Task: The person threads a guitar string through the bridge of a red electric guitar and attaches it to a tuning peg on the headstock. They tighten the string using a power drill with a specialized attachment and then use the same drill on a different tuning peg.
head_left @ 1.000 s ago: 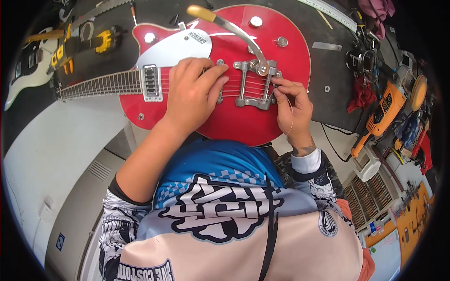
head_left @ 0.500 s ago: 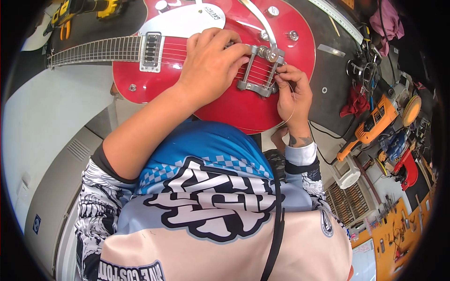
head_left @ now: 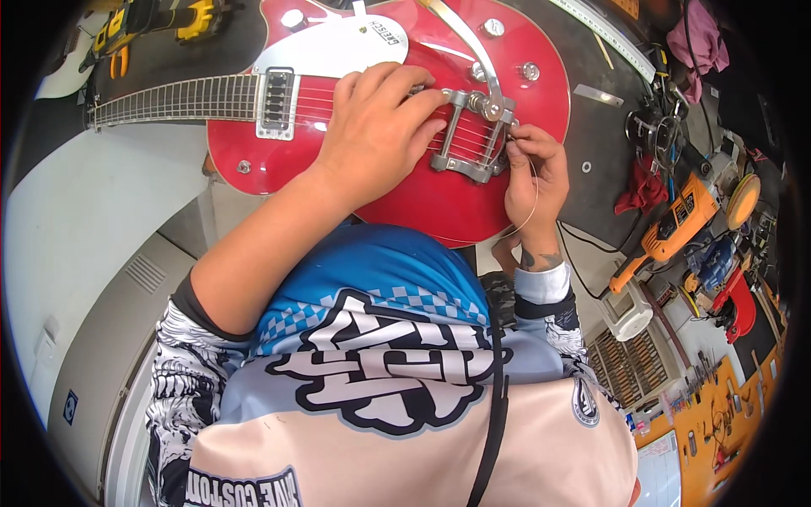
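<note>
A red electric guitar (head_left: 397, 203) lies across the bench with its neck to the left. My left hand (head_left: 372, 127) rests over the strings at the bridge. Its thumb and index finger are apart beside the metal vibrato tailpiece (head_left: 471, 167), while the other fingers bend over and their tips are partly hidden. At the tailpiece's right end, my right hand (head_left: 538, 177) pinches a thin guitar string (head_left: 536, 198). The string's loose length curves down past the palm. A curved metal vibrato arm (head_left: 473, 42) extends up from the tailpiece.
A yellow-and-black power tool (head_left: 160, 21) lies at the far left. A steel ruler (head_left: 608, 38), a small metal plate (head_left: 598, 95) and a washer (head_left: 586, 167) are on the dark bench. An orange power tool (head_left: 676, 221), red cloth (head_left: 639, 188) and cables crowd the right.
The guitar has shifted slightly right and down in the picture, and both hands with it. My right hand still pinches the string at the tailpiece.
</note>
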Demonstrator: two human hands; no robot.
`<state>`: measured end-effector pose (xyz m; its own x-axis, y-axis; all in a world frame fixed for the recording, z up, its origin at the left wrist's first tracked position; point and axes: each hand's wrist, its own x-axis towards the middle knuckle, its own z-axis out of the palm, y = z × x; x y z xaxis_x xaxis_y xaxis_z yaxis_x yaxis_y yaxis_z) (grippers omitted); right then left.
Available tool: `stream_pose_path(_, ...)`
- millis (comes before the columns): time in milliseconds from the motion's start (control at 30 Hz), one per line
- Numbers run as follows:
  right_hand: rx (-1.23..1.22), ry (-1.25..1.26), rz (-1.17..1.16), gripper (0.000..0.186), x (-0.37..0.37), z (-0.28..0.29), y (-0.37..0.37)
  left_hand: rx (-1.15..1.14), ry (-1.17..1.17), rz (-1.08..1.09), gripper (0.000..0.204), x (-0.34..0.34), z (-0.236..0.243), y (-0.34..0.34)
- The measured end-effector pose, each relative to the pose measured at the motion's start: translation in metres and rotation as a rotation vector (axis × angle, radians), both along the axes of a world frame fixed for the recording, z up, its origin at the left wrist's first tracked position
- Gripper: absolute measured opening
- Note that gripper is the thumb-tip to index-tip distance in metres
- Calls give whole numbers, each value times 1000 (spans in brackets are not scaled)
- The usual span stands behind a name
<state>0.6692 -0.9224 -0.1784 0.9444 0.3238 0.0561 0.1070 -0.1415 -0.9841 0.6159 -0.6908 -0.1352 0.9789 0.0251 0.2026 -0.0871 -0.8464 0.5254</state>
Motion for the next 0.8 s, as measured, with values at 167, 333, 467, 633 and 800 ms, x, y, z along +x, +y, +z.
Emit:
stream_pose_path(167, -13, 68, -74, 9, 4, 17, -7, 107, -35, -93, 31, -9, 12, 15)
stream_pose_path(333, 76, 479, -290, 17, 9, 45, -5, -74, 3, -33, 40, -21, 29, 3)
stream_pose_path(467, 82, 481, -246, 15, -7, 51, 7, -664, 357, -332, 37, -20, 41, -29)
stream_pose_path(633, 35, 418, -255, 16, -15, 47, 12, -856, 637, -137, 29, -8, 40, -46)
stream_pose_path(800, 183, 472, -95, 18, -26, 51, -2, -1313, 871, 79, 23, 16, 43, -44)
